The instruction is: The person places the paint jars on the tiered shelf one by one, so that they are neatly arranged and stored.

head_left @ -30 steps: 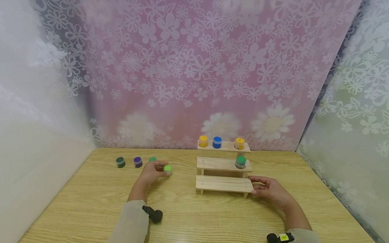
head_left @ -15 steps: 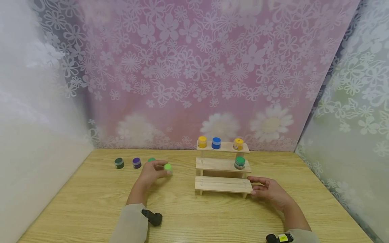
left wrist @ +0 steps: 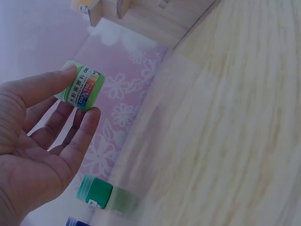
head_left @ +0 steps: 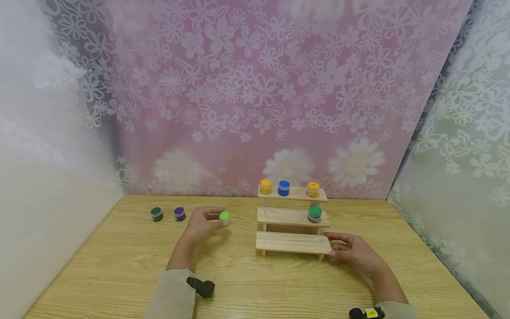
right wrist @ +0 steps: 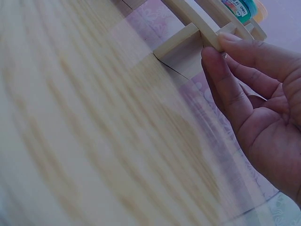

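My left hand point(head_left: 199, 225) pinches a light green paint jar point(head_left: 225, 217) between thumb and fingers. In the left wrist view the jar point(left wrist: 84, 88) shows a white printed label, and it is raised off the table. A green-lidded jar point(left wrist: 98, 190) stands below that hand; in the head view the hand mostly hides it. On the other side, my right hand point(head_left: 356, 252) grips the right end of the lowest step of a three-tier wooden display shelf point(head_left: 292, 243). The right wrist view shows thumb and index fingertip pinching the board's end point(right wrist: 212, 41).
On the top tier stand a yellow jar point(head_left: 265, 186), a blue jar point(head_left: 283, 188) and another yellow jar point(head_left: 313, 189). A green jar point(head_left: 314, 214) sits at the middle tier's right. A dark green jar point(head_left: 156, 214) and a purple jar point(head_left: 179, 214) stand on the table at left.
The left hand has lifted the light green jar and shifted it slightly right and up. The right hand stays at the shelf's end.
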Motion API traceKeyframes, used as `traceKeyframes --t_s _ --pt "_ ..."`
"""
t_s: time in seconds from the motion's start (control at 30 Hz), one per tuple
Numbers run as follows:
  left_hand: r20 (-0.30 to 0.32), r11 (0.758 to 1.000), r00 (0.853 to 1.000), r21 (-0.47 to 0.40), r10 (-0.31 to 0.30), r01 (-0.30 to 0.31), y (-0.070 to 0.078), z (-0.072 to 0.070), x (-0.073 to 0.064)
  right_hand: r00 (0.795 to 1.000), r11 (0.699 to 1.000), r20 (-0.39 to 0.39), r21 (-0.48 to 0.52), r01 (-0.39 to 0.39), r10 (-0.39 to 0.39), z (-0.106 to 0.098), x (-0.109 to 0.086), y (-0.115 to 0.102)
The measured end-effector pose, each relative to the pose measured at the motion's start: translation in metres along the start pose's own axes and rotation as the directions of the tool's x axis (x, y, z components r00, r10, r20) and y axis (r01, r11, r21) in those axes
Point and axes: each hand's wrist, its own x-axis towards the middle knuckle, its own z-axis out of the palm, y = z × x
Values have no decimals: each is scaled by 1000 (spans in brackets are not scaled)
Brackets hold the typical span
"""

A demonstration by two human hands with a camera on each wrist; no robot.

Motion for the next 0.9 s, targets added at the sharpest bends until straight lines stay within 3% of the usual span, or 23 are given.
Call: traceKeyframes --t_s 0.63,0.9 --pt "16 997 997 -15 80 -80 30 16 -6 1000 1000 3 20 1 -1 -1 -1 -4" --pt "59 990 988 -38 141 -139 40 30 -8 1000 1000 -8 20 -6 6 0 -2 -4"
